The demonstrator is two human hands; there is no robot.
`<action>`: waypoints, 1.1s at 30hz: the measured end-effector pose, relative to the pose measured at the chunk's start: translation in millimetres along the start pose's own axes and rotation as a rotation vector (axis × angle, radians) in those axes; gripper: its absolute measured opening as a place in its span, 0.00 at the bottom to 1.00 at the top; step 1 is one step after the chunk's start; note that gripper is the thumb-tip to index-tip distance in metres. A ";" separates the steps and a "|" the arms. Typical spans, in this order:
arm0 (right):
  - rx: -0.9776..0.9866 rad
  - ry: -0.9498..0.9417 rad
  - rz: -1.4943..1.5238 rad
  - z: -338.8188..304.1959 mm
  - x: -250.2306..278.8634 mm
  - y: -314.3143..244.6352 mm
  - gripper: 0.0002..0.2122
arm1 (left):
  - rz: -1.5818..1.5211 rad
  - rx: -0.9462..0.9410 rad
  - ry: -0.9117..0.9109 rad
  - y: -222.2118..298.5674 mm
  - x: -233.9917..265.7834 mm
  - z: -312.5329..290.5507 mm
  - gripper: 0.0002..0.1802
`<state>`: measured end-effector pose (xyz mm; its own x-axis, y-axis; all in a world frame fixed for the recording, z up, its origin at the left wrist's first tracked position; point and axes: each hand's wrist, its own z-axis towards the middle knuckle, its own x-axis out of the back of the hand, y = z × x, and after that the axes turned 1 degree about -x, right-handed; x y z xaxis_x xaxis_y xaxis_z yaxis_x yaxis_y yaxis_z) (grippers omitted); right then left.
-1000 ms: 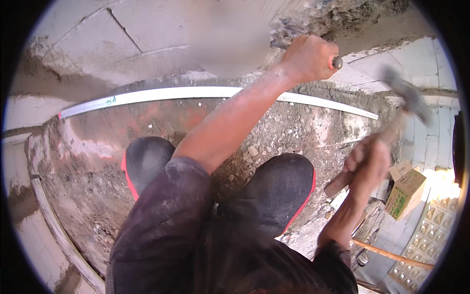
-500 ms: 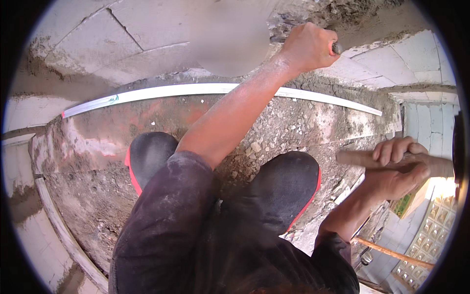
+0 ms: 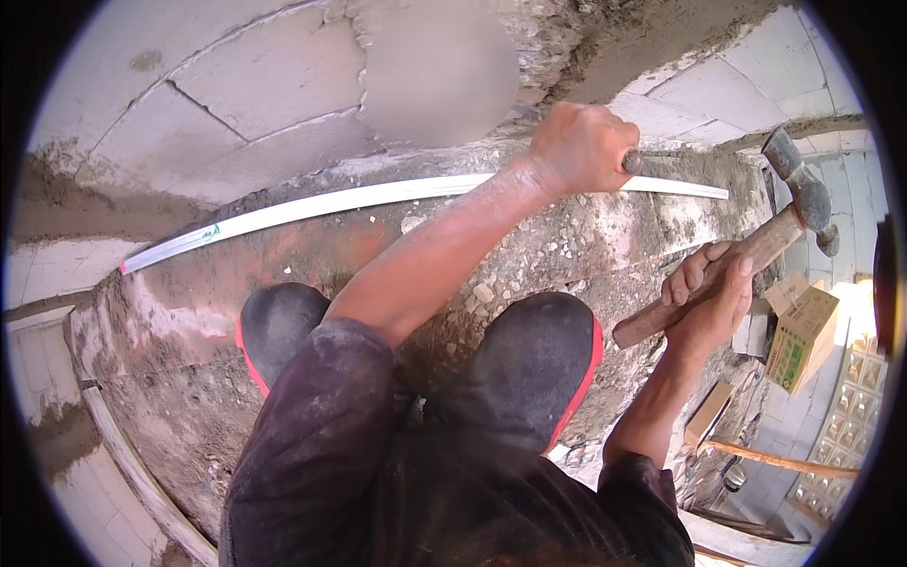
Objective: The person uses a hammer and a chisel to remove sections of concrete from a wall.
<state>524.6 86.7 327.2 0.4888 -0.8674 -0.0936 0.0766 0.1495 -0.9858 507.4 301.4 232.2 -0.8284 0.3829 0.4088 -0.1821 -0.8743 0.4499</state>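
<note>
My left hand (image 3: 578, 151) is closed in a fist around a chisel (image 3: 631, 162). The chisel's round butt end sticks out on the right of the fist, while most of its shaft and its tip are hidden. In front of the fist is the chipped, rough part of the block wall (image 3: 557, 42). On the right, my right hand (image 3: 709, 291) grips the wooden handle of a hammer (image 3: 756, 253). Its worn metal head points up and away to the right, apart from the chisel.
A long white straightedge (image 3: 350, 197) lies along the wall's foot, passing beneath my left forearm. Rubble (image 3: 482, 291) covers the ground around my knees. On the right are a cardboard box (image 3: 803, 335), a wooden stick (image 3: 784, 458) and patterned openwork blocks (image 3: 846, 416).
The hammer has swung from nearly level to tilted upward, and its head has come into view. My left hand and chisel sit lower in the picture.
</note>
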 end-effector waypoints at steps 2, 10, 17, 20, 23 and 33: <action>0.003 0.014 0.003 0.5 4.4 1.2 0.19 | -0.001 -0.101 0.126 -7.2 1.6 7.4 0.05; -0.027 0.021 0.135 -8.1 26.4 23.3 0.19 | -0.046 -0.184 0.145 -12.1 2.2 2.9 0.08; 0.492 -0.231 0.319 -17.5 26.2 19.9 0.24 | -0.103 -0.135 0.150 -21.7 -0.2 4.1 0.07; 0.378 -0.135 -0.123 -17.2 20.2 72.0 0.19 | -0.037 -0.133 0.139 -22.3 -5.4 5.7 0.06; -0.138 -0.274 -0.377 -16.8 -1.6 89.5 0.19 | 0.118 0.078 -0.063 -52.9 -14.0 -17.3 0.04; -0.118 0.122 0.007 1.4 21.8 85.2 0.25 | -0.029 -0.042 -0.392 1.6 -37.1 -50.8 0.03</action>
<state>543.0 81.1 241.4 0.3789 -0.9189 -0.1096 -0.0320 0.1054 -0.9939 511.0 270.6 177.4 -0.5587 0.4853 0.6726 -0.2310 -0.8699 0.4358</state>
